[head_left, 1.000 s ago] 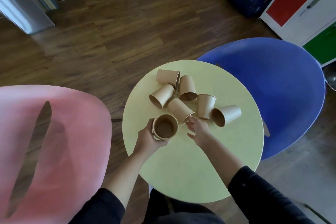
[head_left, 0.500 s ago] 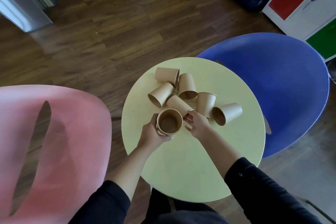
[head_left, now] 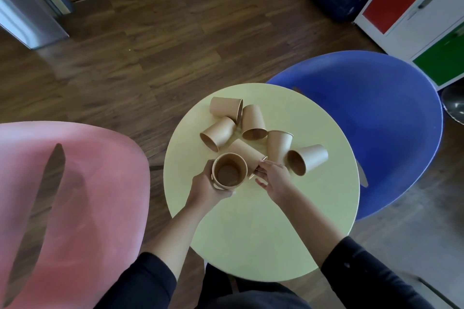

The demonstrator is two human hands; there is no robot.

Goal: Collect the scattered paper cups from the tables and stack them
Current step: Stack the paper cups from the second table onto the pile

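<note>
My right hand [head_left: 275, 179] has closed the last bit of distance: a second ago it sat short of the lying cup [head_left: 247, 155], and now its fingers [head_left: 262, 170] pinch that cup's rim, right beside the stack [head_left: 229, 170] my left hand [head_left: 206, 189] holds upright over the near side of the bench [head_left: 251, 233]. So this cup is claimed, I judge, and the next thing is to lift it, turn it mouth up and drop it into the stack. My left fingers stay curled round the stack's wall, thumb side towards me. Five more cups lie loose behind: two at the far end [head_left: 226, 109], one on its side to the left [head_left: 218, 137], one standing [head_left: 277, 149], one tipped to the right [head_left: 307, 162]. How many cups are already nested in the stack I cannot tell; I look straight down its mouth, and only a hint of a second rim shows at its left edge. My right fingertips are mostly hidden under the cup's rim, so how firm the pinch is stays unclear.
</note>
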